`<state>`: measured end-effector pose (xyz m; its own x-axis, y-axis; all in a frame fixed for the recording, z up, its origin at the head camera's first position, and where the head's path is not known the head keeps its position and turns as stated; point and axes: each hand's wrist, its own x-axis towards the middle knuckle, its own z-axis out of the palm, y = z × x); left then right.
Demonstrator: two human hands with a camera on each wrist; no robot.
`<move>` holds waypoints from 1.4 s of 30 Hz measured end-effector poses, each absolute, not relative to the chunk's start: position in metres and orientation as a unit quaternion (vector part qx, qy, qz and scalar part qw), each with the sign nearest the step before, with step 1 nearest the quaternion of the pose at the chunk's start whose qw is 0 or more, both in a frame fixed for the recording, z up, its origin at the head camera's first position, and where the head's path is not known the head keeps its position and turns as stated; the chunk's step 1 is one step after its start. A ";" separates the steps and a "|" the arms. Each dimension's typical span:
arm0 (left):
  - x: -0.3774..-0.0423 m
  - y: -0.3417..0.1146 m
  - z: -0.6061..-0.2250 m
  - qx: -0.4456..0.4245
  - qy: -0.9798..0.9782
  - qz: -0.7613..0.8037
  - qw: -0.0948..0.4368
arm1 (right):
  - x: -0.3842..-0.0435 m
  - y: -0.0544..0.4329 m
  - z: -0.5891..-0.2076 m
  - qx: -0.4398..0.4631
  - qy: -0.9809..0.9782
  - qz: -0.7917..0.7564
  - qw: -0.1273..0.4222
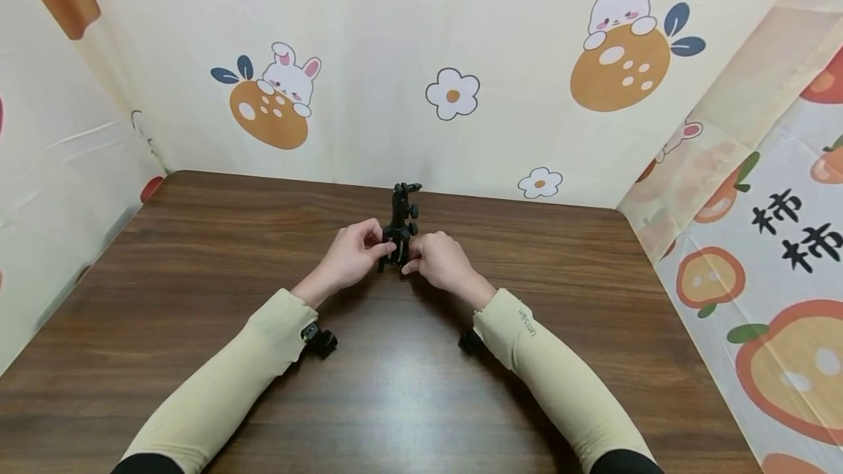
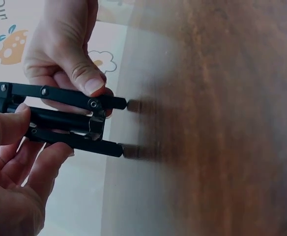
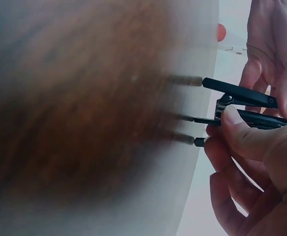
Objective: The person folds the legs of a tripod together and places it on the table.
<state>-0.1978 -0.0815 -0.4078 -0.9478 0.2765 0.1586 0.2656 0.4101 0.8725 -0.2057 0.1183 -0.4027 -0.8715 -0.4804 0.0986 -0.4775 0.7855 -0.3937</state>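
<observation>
- The small black tripod [image 1: 397,229] stands upright between my left hand [image 1: 352,251] and my right hand [image 1: 443,260], its long axis running straight up from the tabletop [image 1: 402,386] beneath my fingers.
- Its feet [image 2: 116,148] point down past my fingers and meet their own reflections in the tabletop.
- Its top end points up, well above my fingers; there a short arm juts toward my right side, and two knobs [image 1: 413,209] stick out the same way, above my right fingers.
- Its legs [image 2: 60,96] lie close in around the centre tube, only slightly splayed.
- My left fingers pinch it from the left: thumb on the centre tube, the others curled against a leg.
- My right fingers grip it lower, from the right: thumb by the bracket [image 2: 97,125] between the legs, index finger curled beside a foot.
- Beyond my fingers hangs pale cloth [image 1: 382,137] printed with rabbits and flowers.
</observation>
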 end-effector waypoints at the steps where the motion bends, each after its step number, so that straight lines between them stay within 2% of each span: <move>1: -0.198 -0.081 -0.408 0.161 0.839 0.520 0.003 | -0.206 0.118 -0.403 -0.252 0.945 -0.206 0.002; 14: -0.197 -0.082 -0.406 0.166 0.837 0.522 -0.007 | -0.216 0.119 -0.399 -0.234 0.952 -0.196 0.011; 26: -0.202 -0.083 -0.406 0.166 0.827 0.536 0.015 | -0.221 0.132 -0.397 -0.201 0.929 -0.301 0.073; 42: -0.209 -0.089 -0.409 0.178 0.787 0.585 0.077 | -0.221 0.143 -0.399 -0.182 0.884 -0.427 0.053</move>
<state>-0.2090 -0.0885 -0.4090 -0.9249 0.3703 0.0865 0.1897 0.2522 0.9489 -0.2212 0.1429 -0.3985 -0.9280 -0.3673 0.0625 -0.2770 0.5681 -0.7749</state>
